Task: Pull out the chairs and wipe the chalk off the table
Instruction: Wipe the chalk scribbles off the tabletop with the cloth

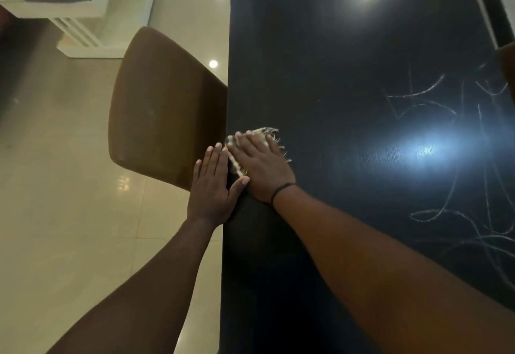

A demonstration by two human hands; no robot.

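A dark table (320, 75) fills the right of the head view. White chalk scribbles (457, 136) cover its right part. My right hand (262, 167) lies flat on a pale frayed cloth (263, 132), pressing it onto the table near the left edge. My left hand (213, 186) is held flat with straight fingers at the table's left edge, its thumb touching the cloth's near end. A brown chair (164, 108) stands just left of the table, its seat close against the edge and partly under my left hand.
Glossy cream floor tiles (69, 186) spread out on the left. A white cabinet base (83, 24) stands at the far left. Another chair's dark frame (493, 11) shows at the table's far right corner.
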